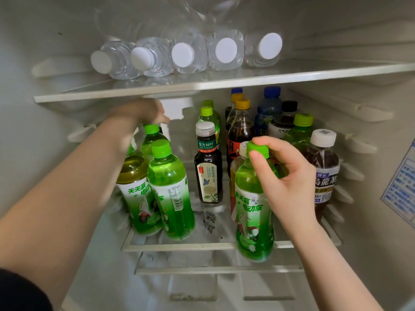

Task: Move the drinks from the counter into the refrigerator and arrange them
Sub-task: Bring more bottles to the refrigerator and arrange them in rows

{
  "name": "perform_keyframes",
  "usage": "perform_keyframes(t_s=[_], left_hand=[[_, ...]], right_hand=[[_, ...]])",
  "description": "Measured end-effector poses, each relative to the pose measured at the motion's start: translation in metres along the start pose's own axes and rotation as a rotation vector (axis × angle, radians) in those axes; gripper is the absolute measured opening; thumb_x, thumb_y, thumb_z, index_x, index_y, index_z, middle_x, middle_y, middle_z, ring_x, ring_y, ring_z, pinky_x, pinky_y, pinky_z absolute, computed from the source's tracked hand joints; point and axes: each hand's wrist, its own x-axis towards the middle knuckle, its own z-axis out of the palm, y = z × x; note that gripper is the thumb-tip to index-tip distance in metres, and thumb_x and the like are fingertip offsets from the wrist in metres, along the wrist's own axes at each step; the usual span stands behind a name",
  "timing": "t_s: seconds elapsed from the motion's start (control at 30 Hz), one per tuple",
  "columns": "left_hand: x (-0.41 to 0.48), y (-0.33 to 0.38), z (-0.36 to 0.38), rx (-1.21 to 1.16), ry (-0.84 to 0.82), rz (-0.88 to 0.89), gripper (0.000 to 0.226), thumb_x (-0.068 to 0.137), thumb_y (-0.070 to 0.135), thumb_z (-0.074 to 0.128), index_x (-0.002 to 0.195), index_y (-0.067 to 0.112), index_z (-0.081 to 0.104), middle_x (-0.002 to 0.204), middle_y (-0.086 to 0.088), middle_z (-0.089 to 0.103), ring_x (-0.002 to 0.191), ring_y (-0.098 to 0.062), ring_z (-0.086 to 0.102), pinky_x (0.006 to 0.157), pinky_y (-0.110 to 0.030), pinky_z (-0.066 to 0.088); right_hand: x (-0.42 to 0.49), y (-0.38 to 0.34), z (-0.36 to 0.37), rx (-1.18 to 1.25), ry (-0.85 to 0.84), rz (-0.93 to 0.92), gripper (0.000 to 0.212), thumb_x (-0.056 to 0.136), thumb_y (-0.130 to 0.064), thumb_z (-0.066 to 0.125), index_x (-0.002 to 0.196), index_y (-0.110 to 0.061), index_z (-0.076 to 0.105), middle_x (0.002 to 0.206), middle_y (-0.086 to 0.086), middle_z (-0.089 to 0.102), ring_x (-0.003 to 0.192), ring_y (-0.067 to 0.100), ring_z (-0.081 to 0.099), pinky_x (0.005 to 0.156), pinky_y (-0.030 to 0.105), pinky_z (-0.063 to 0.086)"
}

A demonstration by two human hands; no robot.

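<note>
Nearest the lens in the head view is a dark sleeve at the lower left corner. Its bare forearm runs up to the left hand, which reaches deep under the upper glass shelf. The hand is above the rearmost of three green-capped plastic tea bottles bunched at the left of the middle glass shelf. It is motion-blurred — I cannot tell whether it grips the rear cap or only hovers at it. The right hand pinches the cap of a translucent green plastic tea bottle, thumb and fingers curled round the top. The bottle hangs upright at the front right of the middle shelf, its base below the shelf's front rim, so it looks not yet set down.

Much appears done. Five clear water bottles with white caps lie side by side on the upper shelf. The middle one holds a dark slim tea bottle with a grey-white cap, brown cola bottles with yellow caps, a blue-capped blue bottle, a black-capped dark bottle, another green-capped bottle and a dark oolong bottle with a white cap, all upright and close together. What is left, as I judge it, is seating the held bottle and grouping like with like — the counter is out of view, so any drinks waiting there cannot be counted.
</note>
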Motion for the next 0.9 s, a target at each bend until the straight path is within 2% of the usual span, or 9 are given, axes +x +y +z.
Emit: perform_keyframes(t_s=[0.2,0.27,0.33,0.43,0.53,0.63,0.73,0.83,0.9], left_hand=[[0.005,0.004,0.003,-0.041,-0.183,-0.16,0.035,0.094,0.017,0.056,0.121,-0.005,0.053,0.118,-0.025,0.058,0.098,-0.041,0.061,0.069,-0.041,0.052],[0.006,0.005,0.0,-0.052,-0.237,-0.207,0.035,0.093,0.014,0.057,0.12,-0.007,0.052,0.117,-0.027,0.054,0.094,-0.04,0.06,0.071,-0.042,0.051],[0.006,0.005,-0.002,-0.05,-0.273,-0.217,0.029,0.091,0.011,0.059,0.115,-0.004,0.054,0.105,-0.023,0.056,0.084,-0.033,0.059,0.072,-0.037,0.052],[0.003,0.004,-0.002,-0.023,-0.225,-0.144,0.025,0.083,0.004,0.064,0.108,-0.001,0.063,0.092,-0.017,0.061,0.075,-0.027,0.057,0.055,-0.024,0.045],[-0.001,0.007,-0.004,-0.031,-0.177,-0.078,0.034,0.079,0.002,0.069,0.112,-0.003,0.064,0.107,-0.02,0.066,0.082,-0.025,0.057,0.065,-0.029,0.049],[-0.007,0.019,-0.006,-0.033,-0.18,0.009,0.029,0.077,0.0,0.073,0.105,-0.003,0.065,0.083,-0.014,0.061,0.066,-0.021,0.049,0.055,-0.023,0.038],[-0.01,0.02,-0.004,-0.104,-0.096,0.071,0.021,0.08,-0.001,0.069,0.095,0.006,0.056,0.071,-0.003,0.048,0.077,-0.022,0.045,0.049,-0.023,0.028],[-0.013,0.017,0.0,-0.201,0.009,0.115,0.02,0.081,0.0,0.067,0.089,0.007,0.05,0.078,-0.009,0.049,0.08,-0.022,0.043,0.055,-0.027,0.029],[-0.02,0.019,0.0,-0.25,0.055,0.137,0.018,0.081,0.002,0.067,0.088,0.007,0.052,0.087,-0.014,0.051,0.082,-0.023,0.046,0.068,-0.031,0.037]], right_hand=[[0.001,0.001,0.0,0.001,0.003,-0.013,0.021,0.085,-0.034,0.06,0.106,-0.036,0.061,0.104,-0.011,0.067,0.1,0.012,0.064,0.088,0.042,0.053],[0.001,0.001,0.001,-0.006,0.001,-0.018,0.021,0.085,-0.034,0.059,0.106,-0.037,0.061,0.104,-0.013,0.067,0.101,0.01,0.063,0.088,0.041,0.053],[0.001,0.001,0.001,-0.007,0.004,-0.022,0.021,0.085,-0.035,0.06,0.106,-0.039,0.06,0.104,-0.014,0.067,0.1,0.009,0.063,0.088,0.04,0.053],[0.0,0.001,0.0,0.012,-0.004,-0.014,0.021,0.085,-0.034,0.06,0.106,-0.038,0.061,0.103,-0.012,0.068,0.099,0.011,0.064,0.086,0.041,0.053],[0.0,0.001,0.0,0.018,-0.009,-0.017,0.021,0.085,-0.034,0.06,0.106,-0.036,0.062,0.103,-0.008,0.069,0.099,0.014,0.064,0.085,0.044,0.053],[0.001,0.001,-0.001,0.01,-0.016,-0.012,0.021,0.085,-0.035,0.06,0.105,-0.036,0.062,0.102,-0.008,0.069,0.1,0.014,0.064,0.086,0.045,0.053],[0.002,0.001,-0.002,-0.008,-0.013,-0.02,0.02,0.084,-0.037,0.059,0.104,-0.039,0.061,0.103,-0.012,0.068,0.101,0.011,0.064,0.087,0.041,0.053],[0.002,0.001,-0.002,-0.008,-0.017,-0.017,0.021,0.084,-0.039,0.058,0.104,-0.041,0.06,0.104,-0.015,0.067,0.101,0.008,0.063,0.088,0.037,0.053],[0.002,0.001,-0.003,-0.002,-0.022,-0.012,0.021,0.083,-0.04,0.058,0.103,-0.042,0.06,0.104,-0.016,0.067,0.101,0.007,0.063,0.088,0.036,0.052]])
